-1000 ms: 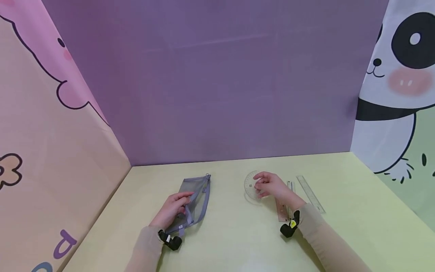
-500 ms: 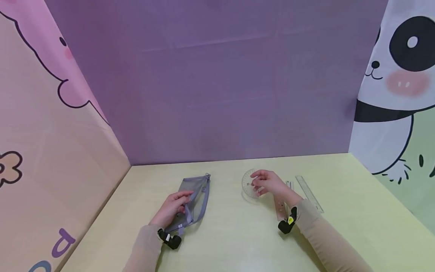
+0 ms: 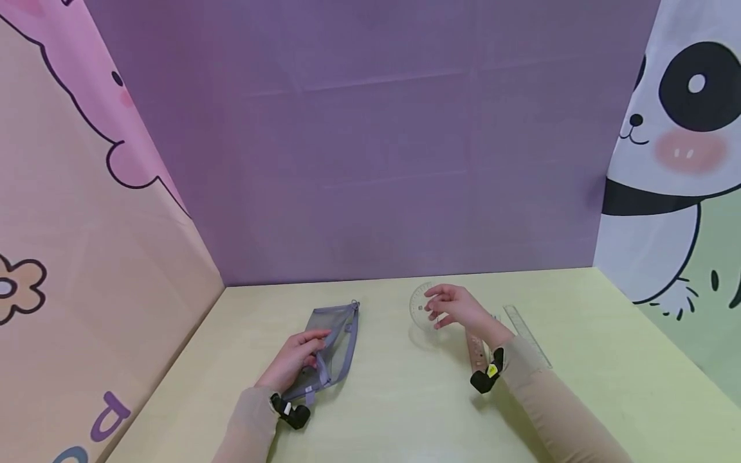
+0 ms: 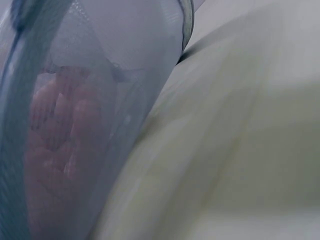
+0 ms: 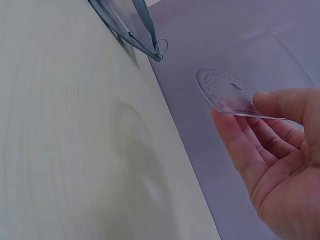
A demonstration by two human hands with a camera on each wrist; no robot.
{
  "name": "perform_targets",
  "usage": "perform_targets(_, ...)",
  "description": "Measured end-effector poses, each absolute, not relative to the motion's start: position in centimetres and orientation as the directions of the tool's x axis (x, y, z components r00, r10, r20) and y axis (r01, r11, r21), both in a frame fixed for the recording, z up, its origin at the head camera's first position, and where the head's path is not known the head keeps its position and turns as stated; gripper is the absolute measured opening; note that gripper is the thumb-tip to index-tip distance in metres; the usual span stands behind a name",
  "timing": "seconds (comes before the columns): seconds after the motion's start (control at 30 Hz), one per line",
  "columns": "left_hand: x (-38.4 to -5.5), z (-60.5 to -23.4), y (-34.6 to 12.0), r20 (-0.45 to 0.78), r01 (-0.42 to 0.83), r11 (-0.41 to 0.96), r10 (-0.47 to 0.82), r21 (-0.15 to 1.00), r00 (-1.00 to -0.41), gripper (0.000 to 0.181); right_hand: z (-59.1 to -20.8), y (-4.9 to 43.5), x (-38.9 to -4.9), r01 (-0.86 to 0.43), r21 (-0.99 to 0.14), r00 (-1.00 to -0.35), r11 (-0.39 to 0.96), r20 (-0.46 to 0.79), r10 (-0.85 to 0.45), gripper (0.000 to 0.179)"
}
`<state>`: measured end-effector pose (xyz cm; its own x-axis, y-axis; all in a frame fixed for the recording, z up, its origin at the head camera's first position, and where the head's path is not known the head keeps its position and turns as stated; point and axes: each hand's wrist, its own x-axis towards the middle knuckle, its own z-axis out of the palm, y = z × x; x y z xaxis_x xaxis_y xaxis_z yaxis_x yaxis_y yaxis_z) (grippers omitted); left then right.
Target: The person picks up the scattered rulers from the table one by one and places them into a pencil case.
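Note:
My right hand (image 3: 458,307) pinches a clear protractor (image 5: 222,92) between thumb and fingers, its curved edge pointing away from the palm. In the head view the protractor's shadow falls on the table below it. My left hand (image 3: 298,357) grips a grey-blue see-through mesh zip pouch (image 3: 338,360) by one side of its opening, so the mouth gapes. Through the mesh in the left wrist view, the left fingers (image 4: 60,115) show curled. The pouch's far corner, with a small ring, appears at the top of the right wrist view.
Under the right forearm lies a pinkish ruler-like strip (image 3: 477,352), partly hidden by the wrist. A clear ruler (image 3: 525,333) lies slanted to its right. Behind the pale table (image 3: 382,411) stands a purple backdrop (image 3: 370,161), with printed cloth at both sides.
My right hand has moved slightly left and farther away with the protractor, its shadow now more separate. The left hand and pouch stay nearly in place; the head view has tilted a little.

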<state>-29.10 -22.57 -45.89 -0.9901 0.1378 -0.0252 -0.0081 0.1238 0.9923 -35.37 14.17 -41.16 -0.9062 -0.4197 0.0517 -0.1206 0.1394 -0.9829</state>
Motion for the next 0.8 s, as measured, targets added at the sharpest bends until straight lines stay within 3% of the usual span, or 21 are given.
perform_targets(0.8,-28.5,-45.0,-22.4,-0.016,0.0,0.133,0.119,0.991,-0.993,0.038,-43.6,8.1,-36.1,-0.039,-0.996,-0.853,0.079,-0.008,-0.521,0.034)
